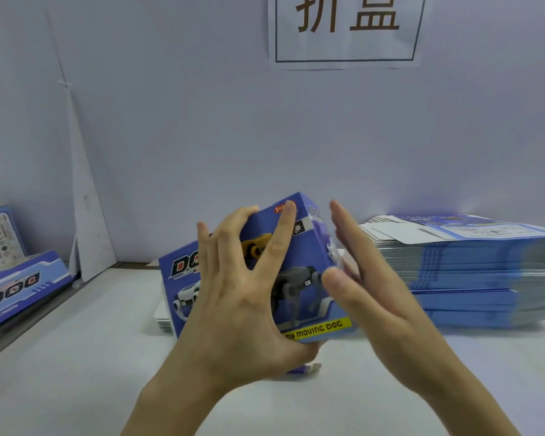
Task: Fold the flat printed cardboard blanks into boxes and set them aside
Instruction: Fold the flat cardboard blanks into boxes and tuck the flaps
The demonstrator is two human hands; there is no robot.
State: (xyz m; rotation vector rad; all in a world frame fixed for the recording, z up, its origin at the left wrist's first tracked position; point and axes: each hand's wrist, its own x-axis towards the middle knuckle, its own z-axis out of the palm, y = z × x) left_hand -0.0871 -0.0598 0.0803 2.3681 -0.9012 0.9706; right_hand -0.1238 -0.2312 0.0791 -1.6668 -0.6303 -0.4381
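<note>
A blue printed cardboard box (pixel 299 278) with a robot dog picture is held tilted above the white table, its front face toward me. My left hand (pixel 243 297) grips it, fingers spread over the front and top edge, thumb under the bottom. My right hand (pixel 368 278) has straight fingers pressed flat against the box's right end. A tall stack of flat blue blanks (pixel 472 272) lies on the table to the right. A few white flat pieces lie under the box, mostly hidden.
Folded blue boxes (pixel 19 284) lie at the left edge past a dark table rim. A white partition wall (pixel 202 136) stands close behind, with a paper sign (pixel 346 29) on it. White table surface (pixel 92 357) spreads in front.
</note>
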